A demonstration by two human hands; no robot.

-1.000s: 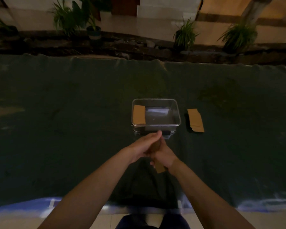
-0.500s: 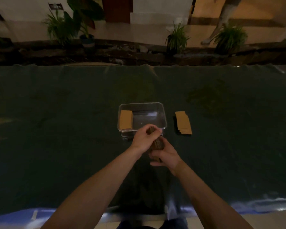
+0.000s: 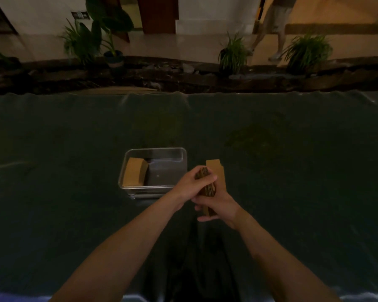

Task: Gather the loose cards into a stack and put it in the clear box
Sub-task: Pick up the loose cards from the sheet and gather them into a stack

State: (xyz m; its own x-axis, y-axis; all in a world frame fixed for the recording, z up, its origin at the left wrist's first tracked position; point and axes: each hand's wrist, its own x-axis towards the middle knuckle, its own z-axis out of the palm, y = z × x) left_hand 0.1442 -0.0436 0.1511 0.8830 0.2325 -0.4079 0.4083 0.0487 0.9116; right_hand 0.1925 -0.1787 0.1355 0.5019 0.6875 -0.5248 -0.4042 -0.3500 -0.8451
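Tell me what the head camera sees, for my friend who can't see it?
Both hands, left hand and right hand, grip a stack of brown cards over a dark cloth. A clear box nearby holds more cards.

Dim tiled floor [image 3: 194,43], potted plants [image 3: 232,54]

The tabletop [image 3: 74,203] is covered by a dark green cloth [image 3: 303,192] that runs wide to both sides, rippled along its far edge and wrinkled near the front middle. A darker stain [image 3: 252,139] marks the cloth right of centre. 2 things lie directly on it: a clear box [image 3: 154,151] near the middle, with 1 stack of brown cards [image 3: 133,175] at its left end, and just beside the box on the right a loose pile of brown cards [image 3: 215,166], partly hidden by the hands.
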